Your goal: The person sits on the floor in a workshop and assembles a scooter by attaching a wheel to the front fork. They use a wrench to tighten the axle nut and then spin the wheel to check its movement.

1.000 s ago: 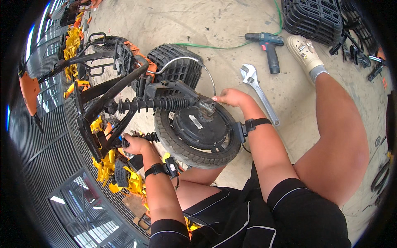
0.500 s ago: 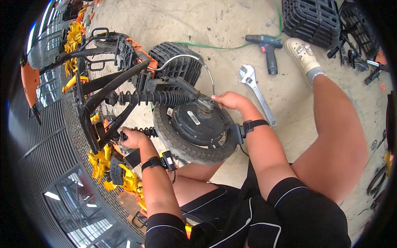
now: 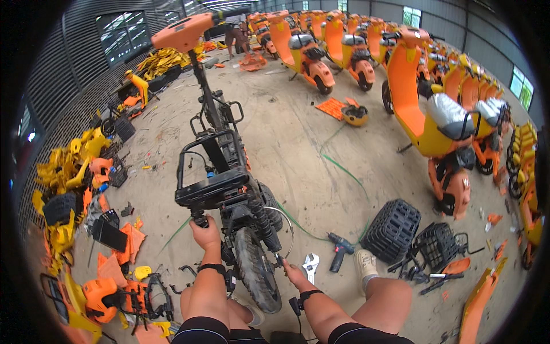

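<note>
Scooter frame (image 3: 216,153) — stripped, black; located L of centre on floor (image 3: 292,143), straight ahead of body. Standing approx. upright, w/ rear wheel (image 3: 258,272) nearest and orange handlebar cover (image 3: 183,30) at far end.

Edges/room: broad bare stretch along R side, out to parked orange-and-yellow scooters (image 3: 418,120); narrower strip on L, as far as heap of yellow body panels (image 3: 71,155) and loose orange panels (image 3: 134,243). Tighter at near R: adj. wrench (image 3: 310,265) just beyond R hand (image 3: 293,274), then cordless drill (image 3: 341,250), then black crate (image 3: 392,229) near cream shoe (image 3: 366,266).

Surface/room: pale, concrete-like, marked, w/ scattered bits; crossed by green cord (image 3: 346,171). Big hall, w/ dark ribbed wall (image 3: 63,74) on L, paler wall (image 3: 490,43) on R. In bkgd, far end: another person (image 3: 236,39), well apart.

Pose: L hand (image 3: 206,232) reaching fwd, just below L rear corner of rack (image 3: 200,198); grasping black part of frame there, w/ fingertips hidden. R hand lower and closer, at foot of R shock absorber (image 3: 266,229), beside wheel; fingers bent, thumb at end fitting — cannot tell if clenched or merely touching. Black straps (image 3: 213,267) on both wrists.
</note>
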Action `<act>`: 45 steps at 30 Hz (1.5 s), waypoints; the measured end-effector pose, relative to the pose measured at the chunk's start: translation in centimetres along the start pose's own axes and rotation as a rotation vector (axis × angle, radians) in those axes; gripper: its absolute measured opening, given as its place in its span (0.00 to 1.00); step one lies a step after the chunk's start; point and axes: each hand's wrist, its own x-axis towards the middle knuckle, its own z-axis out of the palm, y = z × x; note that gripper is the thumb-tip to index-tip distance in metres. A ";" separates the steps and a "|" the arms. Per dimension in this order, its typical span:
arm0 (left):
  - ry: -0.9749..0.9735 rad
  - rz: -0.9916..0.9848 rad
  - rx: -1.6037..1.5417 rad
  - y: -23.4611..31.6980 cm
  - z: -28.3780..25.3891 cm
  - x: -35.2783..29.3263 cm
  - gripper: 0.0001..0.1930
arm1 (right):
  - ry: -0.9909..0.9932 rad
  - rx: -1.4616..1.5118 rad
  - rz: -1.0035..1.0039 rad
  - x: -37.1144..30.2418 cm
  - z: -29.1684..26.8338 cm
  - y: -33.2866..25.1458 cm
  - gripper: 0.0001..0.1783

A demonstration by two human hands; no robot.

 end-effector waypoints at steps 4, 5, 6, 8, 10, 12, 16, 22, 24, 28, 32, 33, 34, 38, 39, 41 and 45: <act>-0.010 -0.014 0.017 -0.3 0.2 0.0 0.19 | -0.031 0.012 0.051 1.2 -0.4 2.1 0.49; -0.031 -0.022 -0.019 0.0 0.2 -0.1 0.20 | -0.012 0.010 0.066 1.5 -0.5 2.2 0.51; -0.049 -0.032 -0.011 -0.1 0.4 0.2 0.20 | 0.008 0.007 0.081 1.8 -0.4 2.4 0.52; -0.067 -0.038 -0.053 -0.5 0.0 0.4 0.20 | 0.036 -0.044 0.077 1.2 0.4 1.5 0.54; -0.066 -0.041 -0.038 0.3 0.0 0.3 0.20 | 0.038 -0.093 0.107 1.9 0.1 1.7 0.55; -0.064 -0.049 -0.001 0.4 -0.9 1.0 0.20 | 0.049 -0.172 0.096 1.6 1.3 1.5 0.56; -0.107 -0.057 -0.070 0.7 0.3 0.1 0.20 | 0.182 -0.204 0.032 3.9 -0.1 3.7 0.49; -0.067 -0.045 -0.013 -0.9 -1.3 1.4 0.20 | 0.215 -0.174 0.112 1.8 3.1 1.1 0.46; -0.108 -0.038 -0.091 1.2 0.1 -0.2 0.20 | 0.335 -0.154 0.097 4.4 -1.0 3.9 0.46; -0.075 -0.009 -0.018 -1.8 -1.2 1.8 0.20 | 0.100 -0.072 0.278 0.7 2.7 -0.3 0.43; -0.097 -0.012 -0.067 -0.4 -0.5 1.0 0.20 | 0.137 0.235 0.163 -0.4 1.2 0.7 0.42; -0.097 0.001 -0.069 -0.4 -0.1 0.7 0.20 | 0.134 0.269 0.147 0.1 0.5 1.6 0.40; -0.105 -0.003 -0.052 -0.4 -0.2 0.8 0.20 | 0.117 0.297 0.153 0.4 0.6 2.0 0.33; -0.140 -0.012 -0.073 -0.7 0.0 1.0 0.21 | 0.070 0.405 0.170 1.5 0.5 2.6 0.17; -0.132 -0.002 -0.076 -0.9 -0.1 1.0 0.21 | 0.055 0.391 0.173 1.5 0.6 2.8 0.17; -0.092 0.020 -0.103 -1.1 -0.2 1.1 0.20 | 0.068 0.359 0.174 1.6 1.1 2.5 0.17; -0.119 0.001 -0.082 -0.7 -0.4 1.1 0.20 | 0.126 0.310 0.153 2.2 0.6 2.7 0.18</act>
